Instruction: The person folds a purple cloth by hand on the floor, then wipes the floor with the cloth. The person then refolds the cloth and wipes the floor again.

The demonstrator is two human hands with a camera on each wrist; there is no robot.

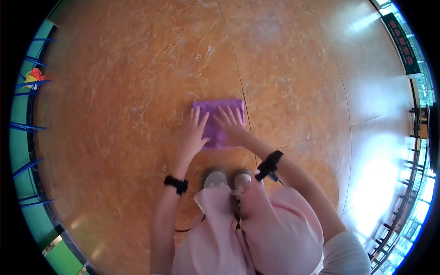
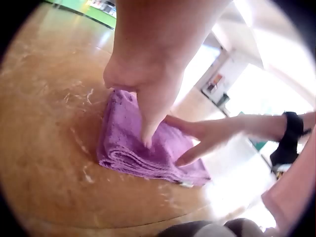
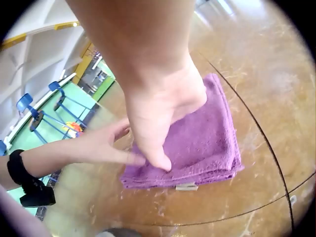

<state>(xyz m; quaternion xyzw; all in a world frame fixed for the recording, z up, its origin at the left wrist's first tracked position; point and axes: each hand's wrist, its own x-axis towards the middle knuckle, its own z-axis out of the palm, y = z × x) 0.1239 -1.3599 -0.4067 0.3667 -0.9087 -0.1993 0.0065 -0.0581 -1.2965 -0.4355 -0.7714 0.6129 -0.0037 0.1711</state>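
A purple towel, folded into a thick layered square [image 1: 220, 137], lies flat on the brown floor in front of the person's shoes. The left hand [image 1: 198, 129] rests on its left side with fingers spread. Across its right part lies the right hand [image 1: 231, 126], fingers also spread. In the left wrist view the folded layers of the towel [image 2: 133, 160] show along the near edge, and the left thumb touches its top. A small white tag [image 3: 186, 187] sticks out from under the towel in the right wrist view.
Grey shoes [image 1: 215, 179] stand just behind the towel. Blue chair legs [image 1: 28, 168] line the far left, near a red and yellow item [image 1: 34, 79]. A dark sign [image 1: 401, 43] is at the upper right, beside bright windows.
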